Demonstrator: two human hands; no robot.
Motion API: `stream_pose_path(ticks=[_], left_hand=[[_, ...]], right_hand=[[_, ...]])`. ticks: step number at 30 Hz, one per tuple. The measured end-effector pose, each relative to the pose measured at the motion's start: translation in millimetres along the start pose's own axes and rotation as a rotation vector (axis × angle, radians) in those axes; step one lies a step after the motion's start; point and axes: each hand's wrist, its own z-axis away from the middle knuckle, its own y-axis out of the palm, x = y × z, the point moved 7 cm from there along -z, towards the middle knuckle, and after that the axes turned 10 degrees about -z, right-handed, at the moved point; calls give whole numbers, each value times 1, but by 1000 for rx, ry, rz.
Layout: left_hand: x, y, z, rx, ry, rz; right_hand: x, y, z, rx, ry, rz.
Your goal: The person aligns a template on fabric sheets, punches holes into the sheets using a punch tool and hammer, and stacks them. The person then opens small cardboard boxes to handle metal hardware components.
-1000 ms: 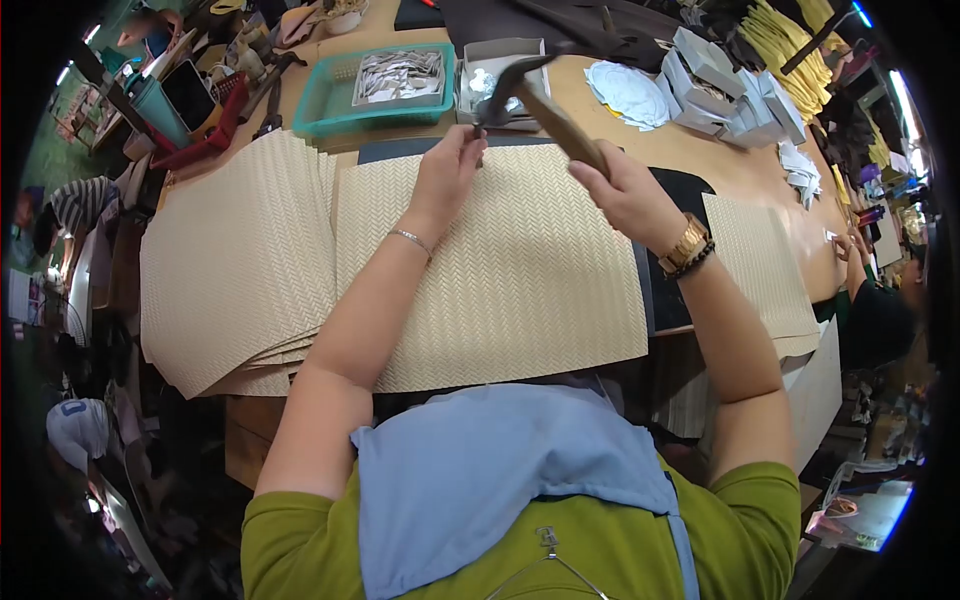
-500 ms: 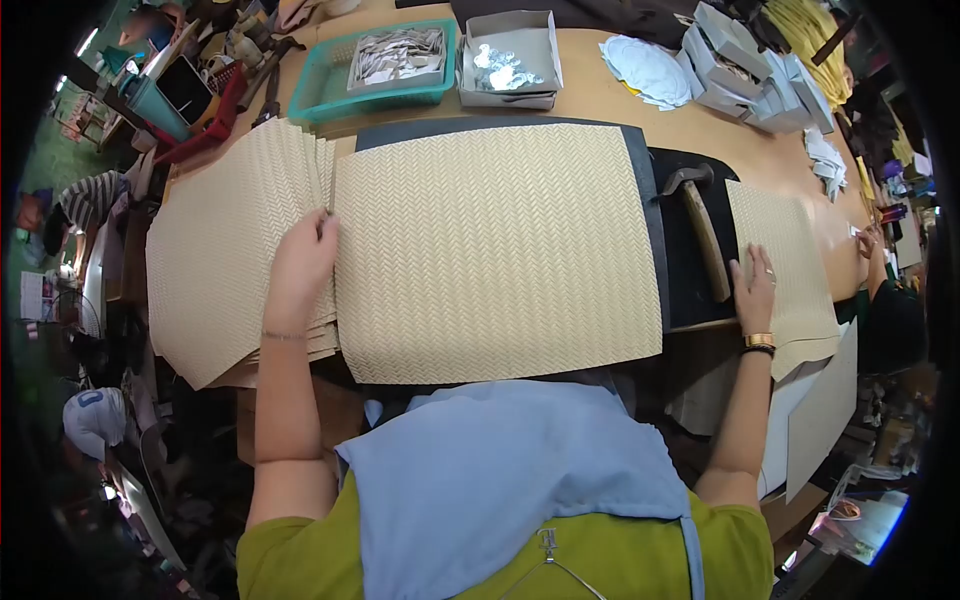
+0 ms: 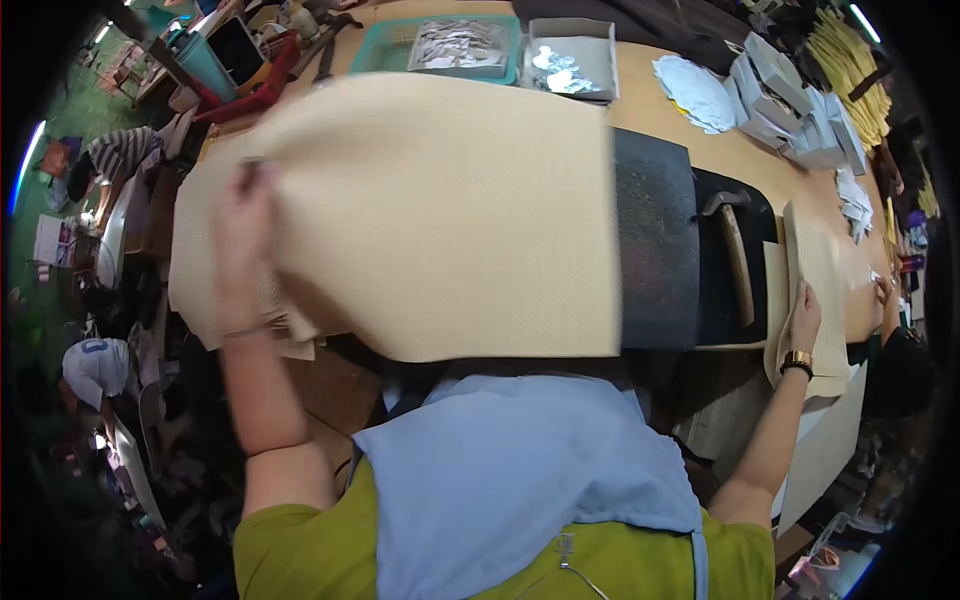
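A large cream sheet with a woven herringbone texture [image 3: 470,220] is lifted and bowed, blurred by motion. My left hand [image 3: 248,215] is closed on its left edge, above a stack of similar sheets [image 3: 205,270]. Under the lifted sheet, a dark board [image 3: 655,240] shows at its right side. My right hand [image 3: 805,318] grips the raised edge of a narrower cream sheet [image 3: 822,270] from the pile at the right. Between the board and that pile, a hammer [image 3: 738,260] with a wooden handle lies on a black pad [image 3: 712,310].
Along the back of the table stand a teal basket [image 3: 385,45] with small pieces and a box of shiny bits [image 3: 570,75]. Round white pieces [image 3: 695,92] lie beside small boxes [image 3: 775,95]. Another person's hand [image 3: 884,292] is at the far right.
My left hand has taken the large sheet off the board and carried it left and upward. My right hand has lifted the edge of a narrower sheet. The view has shifted slightly.
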Motion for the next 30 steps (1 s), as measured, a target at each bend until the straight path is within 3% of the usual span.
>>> stream_pose_path(ticks=[1,3,4,6,8,9,10,11,13,14,16,18,20,24,25,30], left_hand=[[-35,-38,-4,106,68,-133],[31,-113,-58,-24,110,-231],[83,-157,-98,-73,329,-354],[124,-213,-130,-209,460,-700],[120,-199,-141,-201,407,-750],[118,-193,-142,-200,375,-778],[114,-190,-139,-203,339,-810],[108,-188,-134,-210,301,-845],[92,-183,-122,-230,226,-919],[76,-150,-112,-217,163,-694],[46,-58,-71,110,-6,-342],[9,29,-2,332,-51,-102],[-5,86,41,502,24,-63],[-40,98,74,365,105,-100],[-34,104,76,441,38,-118],[-42,106,81,402,123,-393]], right_hand=[[14,-14,-5,7,-7,16],[71,-34,2,-43,-36,-22],[101,-34,6,3,-83,-106],[156,-20,22,71,-119,-322],[232,9,53,183,-61,-518],[256,33,61,230,-142,-639],[278,62,74,346,-56,-829],[304,85,91,412,-43,-779],[366,138,131,539,-207,-1069],[386,166,151,688,-189,-1129],[419,200,193,1093,88,-1091],[432,210,206,1101,-224,-1129],[414,195,191,914,-378,-935],[331,137,140,258,-631,-245],[304,130,132,214,-588,-157],[261,116,140,315,-185,-265]])
